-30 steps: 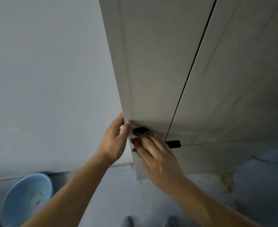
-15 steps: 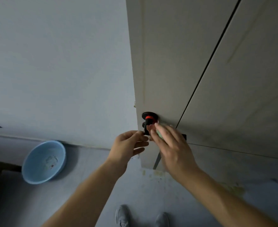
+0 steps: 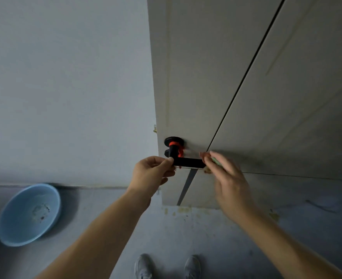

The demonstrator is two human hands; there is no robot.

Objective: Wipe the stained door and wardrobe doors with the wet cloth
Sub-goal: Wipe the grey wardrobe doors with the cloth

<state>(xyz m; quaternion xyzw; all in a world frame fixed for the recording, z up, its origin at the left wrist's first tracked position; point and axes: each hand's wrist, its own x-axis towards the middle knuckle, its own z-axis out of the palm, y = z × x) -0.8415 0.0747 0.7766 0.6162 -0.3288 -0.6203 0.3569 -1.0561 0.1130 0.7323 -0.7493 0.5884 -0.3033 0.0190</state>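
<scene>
Centrally, the cloth [image 3: 216,161] is seen only as a greenish sliver with pale pinkish edges, tucked beneath the fingers of the right hand [image 3: 232,186] at the free end of the door handle [image 3: 188,162]. That hand is blurred. Its fingers are stretched nearly straight over the cloth, and whether the thumb is closed on it from below cannot be told. The handle is a black lever mounted low on the pale door [image 3: 196,77], close to the door's left edge, and a red band [image 3: 174,143] is wrapped round its neck just below the round black base. The lever's other end, near the neck, is pinched between thumb and forefinger of the left hand [image 3: 150,176], whose remaining fingers are curled under. A thin dark gap is drawn slantwise up the door's right side, and a second pale panel [image 3: 307,97] is set just beyond it. A plain grey-white wall [image 3: 65,77] is seen to the left. On the grey floor [image 3: 216,238] below, yellowish stains [image 3: 273,216] are scattered along the foot of the door and panel. A light blue basin [image 3: 29,214] is placed by the wall, well apart from the door. Two grey shoes [image 3: 144,266] are visible at the bottom edge.
</scene>
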